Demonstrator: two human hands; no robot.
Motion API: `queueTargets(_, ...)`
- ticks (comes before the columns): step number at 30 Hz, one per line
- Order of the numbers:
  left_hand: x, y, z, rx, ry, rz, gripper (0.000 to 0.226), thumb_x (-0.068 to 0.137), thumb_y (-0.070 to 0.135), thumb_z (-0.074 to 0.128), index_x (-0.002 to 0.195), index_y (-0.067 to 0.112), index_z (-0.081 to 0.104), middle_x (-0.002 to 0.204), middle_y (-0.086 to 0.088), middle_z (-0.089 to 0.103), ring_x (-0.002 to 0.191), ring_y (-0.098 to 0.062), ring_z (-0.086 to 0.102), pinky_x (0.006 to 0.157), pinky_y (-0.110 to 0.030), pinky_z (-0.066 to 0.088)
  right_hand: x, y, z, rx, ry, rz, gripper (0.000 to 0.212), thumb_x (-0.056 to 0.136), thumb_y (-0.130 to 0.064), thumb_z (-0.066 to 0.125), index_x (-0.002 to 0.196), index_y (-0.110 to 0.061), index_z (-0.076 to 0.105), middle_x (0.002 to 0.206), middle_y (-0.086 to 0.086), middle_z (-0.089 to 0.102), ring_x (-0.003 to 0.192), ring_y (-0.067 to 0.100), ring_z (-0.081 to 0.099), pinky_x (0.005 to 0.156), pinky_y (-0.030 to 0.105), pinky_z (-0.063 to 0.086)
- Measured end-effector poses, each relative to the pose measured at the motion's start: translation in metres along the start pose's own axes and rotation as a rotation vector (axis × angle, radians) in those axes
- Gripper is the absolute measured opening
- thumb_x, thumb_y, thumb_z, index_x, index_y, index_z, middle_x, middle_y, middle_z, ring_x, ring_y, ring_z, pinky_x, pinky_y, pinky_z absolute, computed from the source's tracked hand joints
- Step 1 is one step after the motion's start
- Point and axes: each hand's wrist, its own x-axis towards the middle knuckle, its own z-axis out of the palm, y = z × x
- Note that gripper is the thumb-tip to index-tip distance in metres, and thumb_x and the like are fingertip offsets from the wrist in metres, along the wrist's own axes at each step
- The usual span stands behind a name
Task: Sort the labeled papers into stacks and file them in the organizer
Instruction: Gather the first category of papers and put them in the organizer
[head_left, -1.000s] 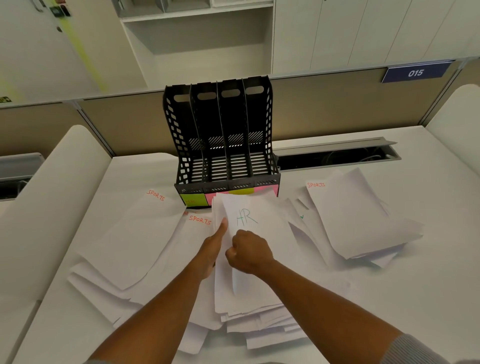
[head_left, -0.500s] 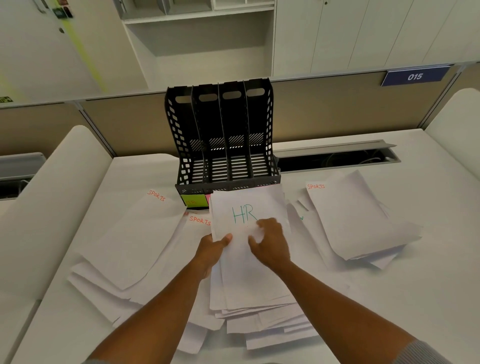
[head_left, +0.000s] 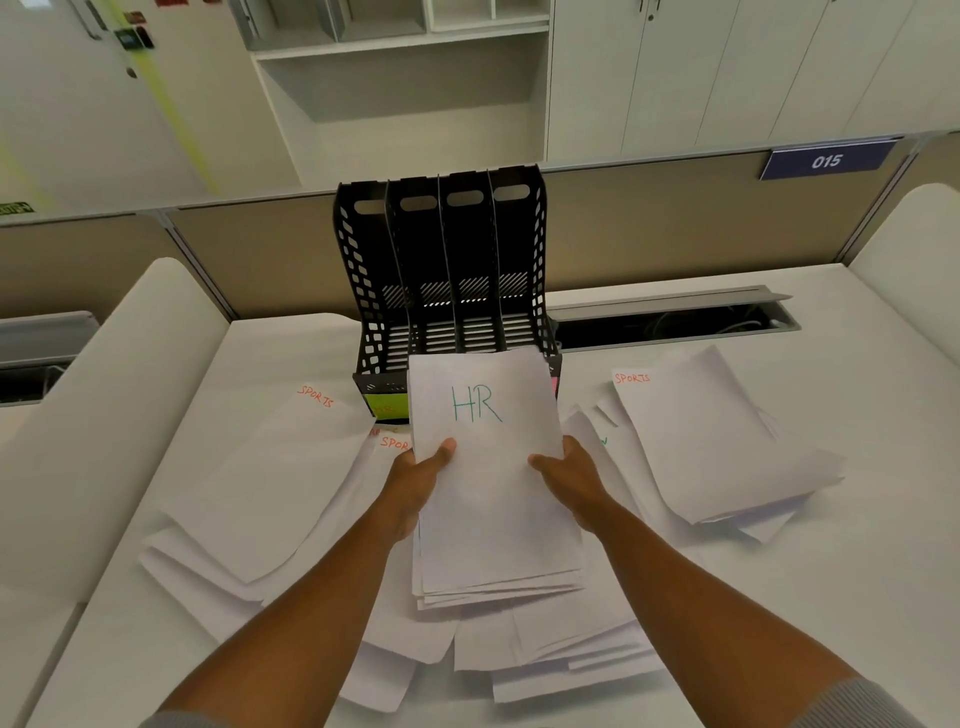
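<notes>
Head view
HR stack (head_left: 488, 467): held up just before the black organizer (head_left: 447, 280), above loose papers (head_left: 545, 644) on the desk (head_left: 857, 571).
Left hand (head_left: 415, 480): thumb on top, pinching the stack's left edge.
Right hand (head_left: 569, 475): thumb on top, pinching the right edge.

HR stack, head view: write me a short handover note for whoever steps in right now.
Left hand: grips the left edge of the HR stack, thumb on top.
Right hand: grips its right edge.
The stack is held in front of the black organizer, whose four slots look empty.
Loose papers marked SPORTS lie left and right; more unsorted sheets sit under the stack.
Done: HR stack gathered.
Left: file it, then stack and file the other papers.
</notes>
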Motion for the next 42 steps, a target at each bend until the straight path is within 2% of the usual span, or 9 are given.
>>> queueTargets(3, 0.001, 0.012, 0.002, 0.011, 0.035, 0.025, 0.036, 0.084, 0.031, 0.074, 0.116, 0.018, 0.063, 0.109, -0.003, 0.071, 0.096, -0.021, 0.068, 0.081, -0.036, 0.056, 0.001, -0.011, 0.003, -0.019, 0.054, -0.038, 0.037, 0.084, -0.013, 0.060, 0.119, -0.015, 0.050, 0.112, 0.006, 0.061, 0.093, 0.022, 0.059, 0.072, 0.029, 0.052)
queueTargets(9, -0.010, 0.047, 0.021, -0.051, 0.182, 0.284, 0.046, 0.083, 0.031, 0.075, 0.122, 0.013, 0.060, 0.112, -0.005, 0.069, 0.102, -0.024, 0.066, 0.088, -0.041, 0.056, -0.002, -0.050, 0.012, 0.058, 0.246, -0.282, 0.014, 0.086, -0.020, 0.062, 0.094, -0.025, 0.052, 0.085, -0.013, 0.060, 0.073, 0.008, 0.060, 0.043, 0.006, 0.043)
queueTargets(17, -0.017, 0.056, 0.023, -0.108, 0.187, 0.444, 0.032, 0.081, 0.027, 0.077, 0.108, 0.031, 0.062, 0.108, 0.001, 0.069, 0.100, -0.021, 0.067, 0.080, -0.037, 0.060, -0.012, -0.069, 0.016, -0.006, 0.276, -0.442, 0.026, 0.086, -0.034, 0.065, 0.103, -0.031, 0.045, 0.086, -0.021, 0.053, 0.072, 0.003, 0.058, 0.059, 0.008, 0.047)
queueTargets(21, -0.013, 0.051, 0.021, -0.057, 0.232, 0.426, 0.052, 0.080, 0.031, 0.077, 0.126, 0.019, 0.056, 0.115, -0.005, 0.066, 0.104, -0.024, 0.065, 0.084, -0.040, 0.059, -0.011, -0.059, 0.015, 0.014, 0.239, -0.392, 0.034, 0.088, -0.029, 0.064, 0.119, -0.022, 0.051, 0.101, -0.005, 0.060, 0.084, 0.011, 0.060, 0.076, 0.029, 0.054)
queueTargets(24, -0.013, 0.050, 0.020, -0.038, 0.224, 0.420, 0.042, 0.082, 0.031, 0.075, 0.120, 0.023, 0.057, 0.112, -0.005, 0.067, 0.101, -0.026, 0.065, 0.080, -0.037, 0.060, -0.012, -0.053, 0.014, -0.011, 0.216, -0.330, 0.034, 0.090, -0.028, 0.061, 0.121, -0.015, 0.053, 0.108, 0.006, 0.064, 0.093, 0.019, 0.061, 0.087, 0.042, 0.054)
queueTargets(31, -0.012, 0.056, 0.020, -0.095, 0.237, 0.473, 0.042, 0.081, 0.032, 0.075, 0.118, 0.019, 0.062, 0.108, -0.002, 0.069, 0.097, -0.021, 0.066, 0.071, -0.025, 0.061, -0.012, -0.058, 0.018, -0.022, 0.231, -0.358, 0.030, 0.092, -0.028, 0.058, 0.119, -0.019, 0.053, 0.101, -0.004, 0.059, 0.086, 0.014, 0.059, 0.082, 0.037, 0.055)
queueTargets(34, -0.009, 0.050, 0.018, -0.047, 0.209, 0.418, 0.041, 0.082, 0.033, 0.075, 0.118, 0.024, 0.059, 0.106, 0.000, 0.068, 0.096, -0.021, 0.065, 0.066, -0.021, 0.057, -0.011, -0.052, 0.019, -0.095, 0.161, -0.309, 0.031, 0.093, -0.026, 0.056, 0.123, -0.016, 0.052, 0.103, -0.002, 0.059, 0.096, 0.023, 0.061, 0.087, 0.042, 0.053)
queueTargets(38, -0.003, 0.037, 0.012, 0.016, 0.173, 0.380, 0.033, 0.087, 0.029, 0.070, 0.118, 0.023, 0.058, 0.105, -0.001, 0.068, 0.098, -0.022, 0.065, 0.071, -0.024, 0.055, -0.012, -0.041, 0.017, -0.264, 0.105, -0.258, 0.035, 0.096, -0.030, 0.050, 0.127, -0.014, 0.052, 0.117, 0.008, 0.063, 0.106, 0.029, 0.062, 0.094, 0.045, 0.049)
queueTargets(42, 0.002, 0.038, 0.004, 0.012, 0.209, 0.357, 0.044, 0.087, 0.031, 0.070, 0.125, 0.013, 0.058, 0.112, -0.006, 0.068, 0.101, -0.024, 0.065, 0.077, -0.031, 0.057, -0.009, -0.055, 0.012, -0.580, 0.142, -0.275, 0.033, 0.096, -0.035, 0.048, 0.118, -0.014, 0.058, 0.106, 0.008, 0.067, 0.095, 0.027, 0.065, 0.085, 0.039, 0.052)
